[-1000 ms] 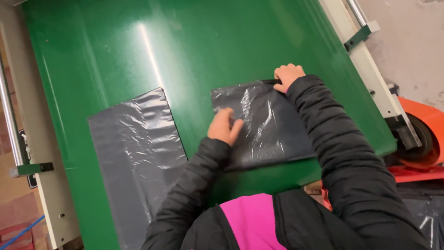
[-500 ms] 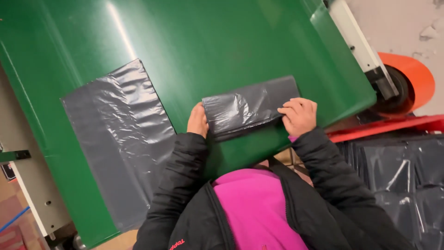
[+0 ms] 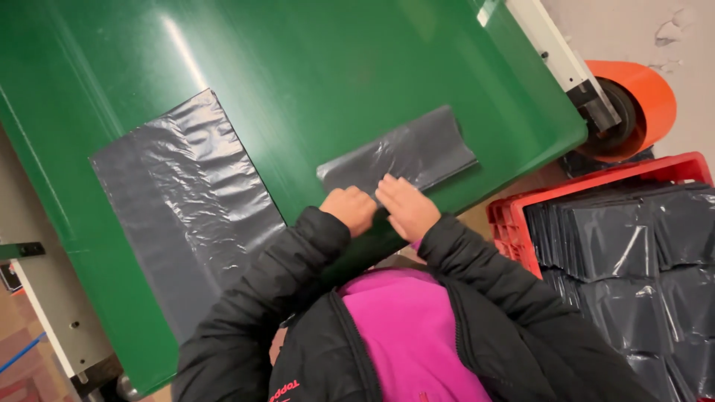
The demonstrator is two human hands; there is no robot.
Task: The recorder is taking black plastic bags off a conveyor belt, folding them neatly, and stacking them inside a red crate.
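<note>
Both hands press the folded gray bag [image 3: 398, 156]: left hand [image 3: 350, 210] curled, right hand [image 3: 406, 208] flat. Push edges even toward 1 o'clock.

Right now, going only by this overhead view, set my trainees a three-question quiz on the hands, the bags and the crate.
1. True or false: both hands press on the folded grey plastic bag.
2. What lies flat on the green table beside the left hand? A) an unfolded grey bag B) a cardboard box C) scissors
3. What colour is the crate of folded bags near the right hand?

Key: 1 true; 2 A, the unfolded grey bag; 3 red.
</note>
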